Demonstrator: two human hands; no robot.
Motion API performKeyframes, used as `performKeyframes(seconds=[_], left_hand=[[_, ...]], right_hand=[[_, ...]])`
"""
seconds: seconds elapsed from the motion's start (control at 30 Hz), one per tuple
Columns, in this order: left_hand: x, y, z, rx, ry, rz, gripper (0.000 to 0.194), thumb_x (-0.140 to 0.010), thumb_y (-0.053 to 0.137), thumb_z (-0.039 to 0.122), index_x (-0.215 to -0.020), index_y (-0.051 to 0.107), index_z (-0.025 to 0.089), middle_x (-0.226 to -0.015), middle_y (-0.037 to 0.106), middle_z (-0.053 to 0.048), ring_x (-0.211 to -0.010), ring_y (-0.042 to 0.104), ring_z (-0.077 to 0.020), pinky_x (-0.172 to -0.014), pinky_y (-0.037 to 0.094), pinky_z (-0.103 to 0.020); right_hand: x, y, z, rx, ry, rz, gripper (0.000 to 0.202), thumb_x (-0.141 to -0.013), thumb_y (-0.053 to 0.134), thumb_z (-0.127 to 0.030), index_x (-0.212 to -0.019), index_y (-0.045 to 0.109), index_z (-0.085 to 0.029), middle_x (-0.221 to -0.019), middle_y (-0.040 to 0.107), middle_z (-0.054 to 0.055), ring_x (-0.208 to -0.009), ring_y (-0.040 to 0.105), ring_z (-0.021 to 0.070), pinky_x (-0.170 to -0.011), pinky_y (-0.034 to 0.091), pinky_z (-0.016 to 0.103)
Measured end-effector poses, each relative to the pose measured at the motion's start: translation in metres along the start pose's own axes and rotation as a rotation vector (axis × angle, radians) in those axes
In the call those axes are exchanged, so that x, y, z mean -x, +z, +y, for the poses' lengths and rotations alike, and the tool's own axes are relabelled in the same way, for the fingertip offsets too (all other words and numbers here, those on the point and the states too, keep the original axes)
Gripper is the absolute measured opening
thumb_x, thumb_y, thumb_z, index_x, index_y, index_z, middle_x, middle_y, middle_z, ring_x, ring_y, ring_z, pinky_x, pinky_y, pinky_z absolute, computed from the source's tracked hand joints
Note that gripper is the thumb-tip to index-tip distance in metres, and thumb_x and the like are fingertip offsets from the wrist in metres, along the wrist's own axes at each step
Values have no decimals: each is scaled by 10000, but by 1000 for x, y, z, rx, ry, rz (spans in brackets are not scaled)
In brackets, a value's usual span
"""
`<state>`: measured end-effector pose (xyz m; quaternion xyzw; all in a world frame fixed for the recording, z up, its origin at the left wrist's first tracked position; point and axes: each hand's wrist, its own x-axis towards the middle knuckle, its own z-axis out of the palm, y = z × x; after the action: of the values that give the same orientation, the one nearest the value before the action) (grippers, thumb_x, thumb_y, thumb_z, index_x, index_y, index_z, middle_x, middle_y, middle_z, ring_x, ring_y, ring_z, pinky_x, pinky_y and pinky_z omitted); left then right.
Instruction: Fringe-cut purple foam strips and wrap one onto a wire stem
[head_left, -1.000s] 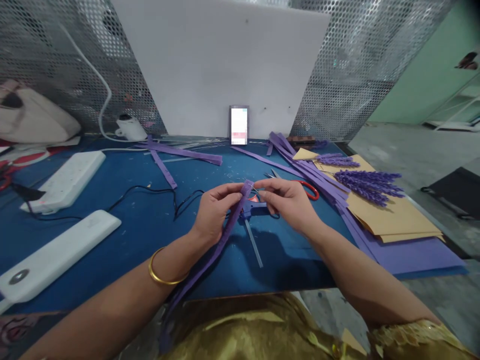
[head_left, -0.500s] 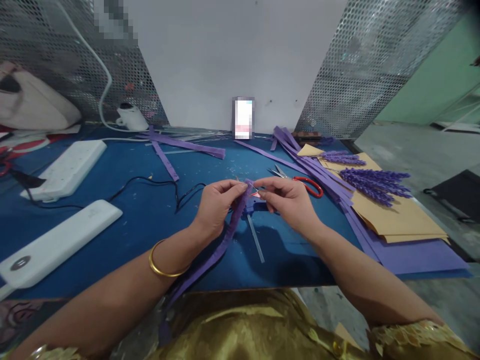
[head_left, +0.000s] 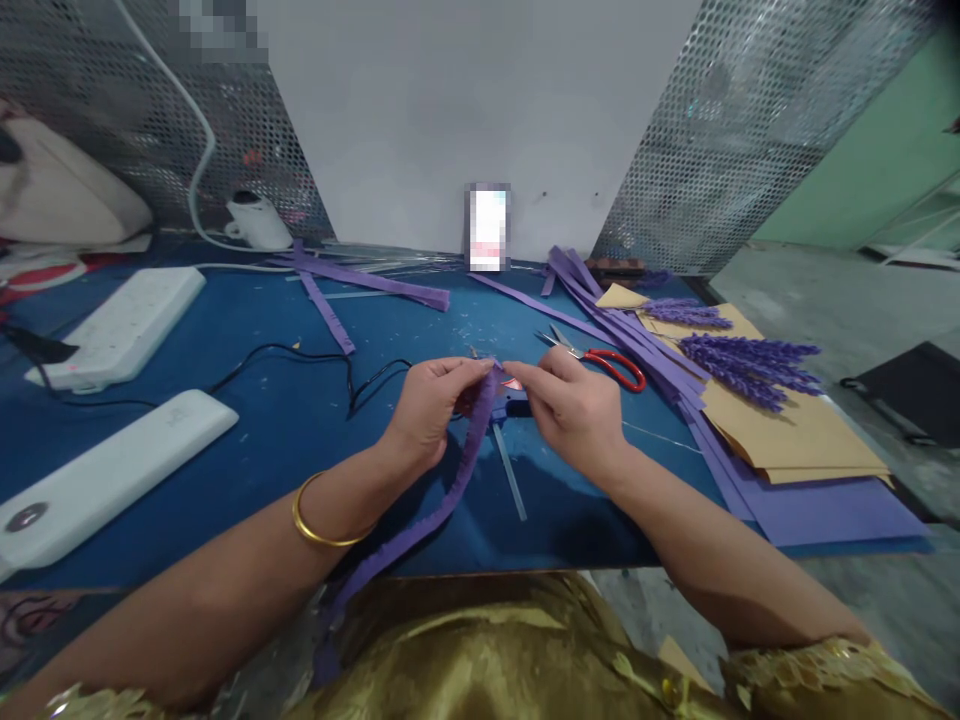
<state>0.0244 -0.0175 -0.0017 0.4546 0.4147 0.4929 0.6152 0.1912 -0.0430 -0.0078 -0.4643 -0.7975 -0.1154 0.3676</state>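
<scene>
Between the thumb and finger of my left hand (head_left: 429, 410) is the top end of a purple fringed paper strip (head_left: 466, 470). The strip curves down over the table edge toward my lap. My right hand (head_left: 581, 405) is closed just right of that end, its fingertips close to the paper. A thin wire (head_left: 660, 437) sticks out behind this hand, and its grip on the wire is mostly hidden by the fingers. Below the hands lies a blue glue gun (head_left: 516, 404), partly covered, with a clear glue stick (head_left: 510, 472) pointing toward me.
Red-handled scissors (head_left: 615, 368) lie beyond my right hand. Purple paper strips (head_left: 634, 345), lavender-like flower stems (head_left: 750, 368) and tan paper (head_left: 795, 435) are on the right. A phone (head_left: 487, 228) leans at the back. On the left are a power strip (head_left: 124, 325), a white device (head_left: 127, 475) and a black cord (head_left: 277, 348).
My right hand has turned and its fingers have curled closed. The wire now shows behind that hand. My left hand keeps its pinch on the strip, and the view has shifted slightly.
</scene>
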Motion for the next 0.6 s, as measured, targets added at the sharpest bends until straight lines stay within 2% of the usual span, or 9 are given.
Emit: performKeyframes(seconds=[0.1,0.2,0.3,0.43,0.6], left_hand=[[-1,-1,-1,-16,-2,6,277,-670,787,377,-550,669,157,-540,547,21,-502,411,-85,-486,301,-234],[-3,-1,-3,-51,-12,36,216,-658,788,347,-604,705,155,-553,561,23,-513,423,-87,-492,302,-233],[-4,-2,-4,-81,-13,56,184,-656,772,321,-609,708,154,-554,577,19,-511,434,-90,-493,301,-236],[-4,-1,-2,-113,15,75,152,-645,765,297,-612,715,157,-575,610,8,-521,469,-102,-500,334,-237],[-5,-2,-3,-213,54,92,142,-664,746,297,-648,732,157,-578,636,2,-512,483,-107,-495,344,-235]], right_hand=[[1,3,1,164,-71,-25,360,-963,425,-134,-1082,749,-237,-719,597,49,-533,427,138,-484,224,311],[2,4,0,160,-75,-48,344,-982,424,-177,-1067,751,-245,-725,618,55,-534,413,136,-498,214,322],[4,5,-1,120,-49,-68,348,-989,413,-188,-1071,746,-245,-747,635,62,-548,431,142,-511,233,325],[5,6,-3,30,57,-82,323,-970,433,-178,-1133,710,-214,-821,657,80,-579,490,154,-515,279,312],[2,6,-2,-194,209,-95,254,-922,520,-185,-1111,691,-186,-858,690,73,-746,621,194,-617,423,287]])
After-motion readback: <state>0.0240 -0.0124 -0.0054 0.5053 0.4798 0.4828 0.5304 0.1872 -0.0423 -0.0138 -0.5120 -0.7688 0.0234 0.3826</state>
